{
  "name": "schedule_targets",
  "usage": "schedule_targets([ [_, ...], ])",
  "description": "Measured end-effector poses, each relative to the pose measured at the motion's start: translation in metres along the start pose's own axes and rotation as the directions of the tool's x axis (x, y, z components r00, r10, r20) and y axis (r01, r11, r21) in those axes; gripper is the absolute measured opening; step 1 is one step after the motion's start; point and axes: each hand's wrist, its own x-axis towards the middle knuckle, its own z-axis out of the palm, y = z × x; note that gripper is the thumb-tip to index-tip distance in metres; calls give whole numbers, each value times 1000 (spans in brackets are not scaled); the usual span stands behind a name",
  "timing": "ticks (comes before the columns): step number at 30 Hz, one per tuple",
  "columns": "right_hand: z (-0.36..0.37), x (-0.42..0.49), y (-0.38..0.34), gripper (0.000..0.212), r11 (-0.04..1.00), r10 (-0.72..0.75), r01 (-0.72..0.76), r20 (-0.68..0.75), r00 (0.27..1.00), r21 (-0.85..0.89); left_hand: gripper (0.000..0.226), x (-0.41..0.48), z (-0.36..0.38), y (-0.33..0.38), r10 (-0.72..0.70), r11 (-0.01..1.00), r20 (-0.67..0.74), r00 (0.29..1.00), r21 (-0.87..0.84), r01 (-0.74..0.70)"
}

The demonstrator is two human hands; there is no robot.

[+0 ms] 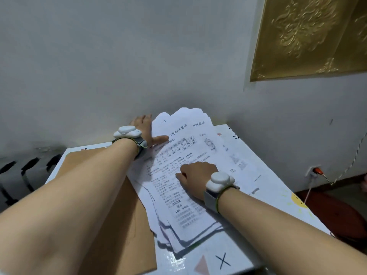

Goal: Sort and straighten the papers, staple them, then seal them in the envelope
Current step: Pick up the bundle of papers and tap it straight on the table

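While the sorting and straightening step is under way, a pale wall (99, 66) fills the upper half of the head view, with a gold embossed panel (307, 36) hanging at its upper right. Below the wall sits a white table (278, 171) printed with small coloured drawings, pushed close to the wall. On the table's left side lies the brown envelope (123, 225), flat, partly under the left forearm and with its right edge tucked beneath the papers (198, 147). The papers are a loose stack of printed sheets in the middle of the table, fanned out so that many corners jut at the near and far ends. The left hand (143, 126) reaches to the stack's far left corner by the wall, fingers stretched out and apart along the paper edge, thumb lying flat on the top sheet. The right hand (196, 175) rests on the middle of the top sheet with its fingers bent down; whether it pinches a sheet or only presses cannot be told. Each wrist wears a white tracker (218, 181) on a grey strap. No stapler is in view. The edges are far from flush, so stapling looks some way off. The next move probably calls for both hands to gather the splayed sheets, square them along one edge and tap them level.
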Motion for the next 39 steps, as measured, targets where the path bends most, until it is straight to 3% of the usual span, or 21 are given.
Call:
schedule_targets([
  [4,11,4,1,38,1000,-7,7,-82,997,7,106,18,-6,-4,-90,991,185,979,-85,108],
  [11,14,4,0,29,1000,-12,15,-143,990,19,55,12,-33,7,-96,990,321,942,-65,123],
  [15,13,6,3,28,1000,8,-6,-98,995,19,34,-5,-48,28,-49,993,240,970,-92,73],
  [18,4,2,6,22,981,60,-48,-60,996,187,26,-27,-68,33,-37,978,140,990,-201,64],
  [21,-4,-1,11,30,900,186,-96,-174,967,426,23,-49,-93,29,-68,935,50,996,-346,81],
  [23,-11,-8,16,52,846,355,-156,-319,879,510,27,-67,-112,23,-133,892,-12,991,-437,115],
  [26,-22,-14,28,83,676,618,-244,-355,702,695,27,-87,-130,7,-221,741,-31,975,-655,147],
  [28,-28,-15,36,97,410,721,-127,-235,652,903,27,-102,-134,-5,-250,618,-35,968,-775,132],
  [30,-32,-15,43,97,65,711,69,-95,697,995,30,-113,-132,-16,-266,512,-35,963,-852,110],
  [32,-36,-18,45,66,-145,603,193,-68,795,971,36,-124,-129,-28,-272,424,-39,962,-902,83],
  [34,-39,-18,46,46,-181,451,204,-103,887,962,37,-131,-124,-37,-267,359,-24,963,-930,76],
  [35,-40,-19,46,47,-186,383,207,-123,916,960,33,-134,-121,-40,-257,329,-17,966,-942,71],
  [37,-42,-18,43,59,-241,336,230,-141,931,943,25,-137,-114,-45,-280,290,-4,960,-954,81],
  [39,-51,-17,38,50,-271,347,243,-141,927,931,26,-139,-108,-52,-335,260,-14,942,-962,78],
])
